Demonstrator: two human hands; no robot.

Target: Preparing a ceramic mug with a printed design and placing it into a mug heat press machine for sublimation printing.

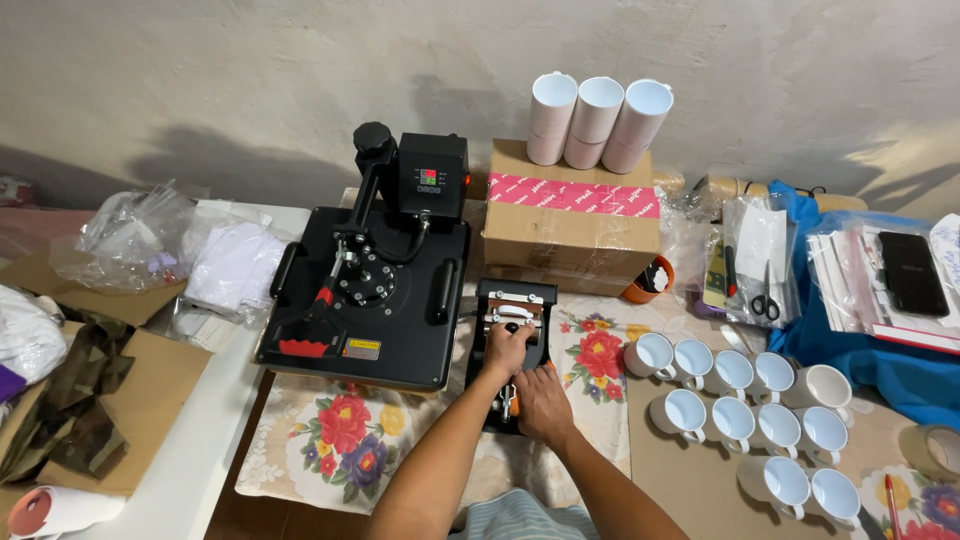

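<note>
Mug press (pixel 513 320), small and black, set on the flowered cloth (pixel 340 440) near the middle of the table, just right of the big flat heat press (pixel 370 300). Left hand (pixel 507 348) closed over the press's curved heating band, fingers wrapped on top. Right hand (pixel 541 400) lower down, curled round the orange-tipped lever (pixel 512 398) at the press's near end; grip tight on it, though fingertips hidden.

Behind the mug press, toward the table's far edge: brown cardboard box (pixel 570 225), sealed with a wide pink tape strip (pixel 573 193) across its upper front. On top of the box, three white tubes (pixel 597 120) lying side by side, open ends facing out. On the flat heat press, a small yellow rectangular warning sticker (pixel 361 348) at its near edge, and a control unit (pixel 431 178) with red and green lights up top.

Toward the right edge: rows of white mugs (pixel 745 415) on brown card, touching or nearly so. Beyond them, scissors (pixel 766 300) in clear plastic, and a blue cloth (pixel 870 350) under bagged papers.

Along the left edge: clear plastic bags (pixel 135 235) with white contents, flat cardboard (pixel 150 390), camouflage fabric (pixel 75 390).
</note>
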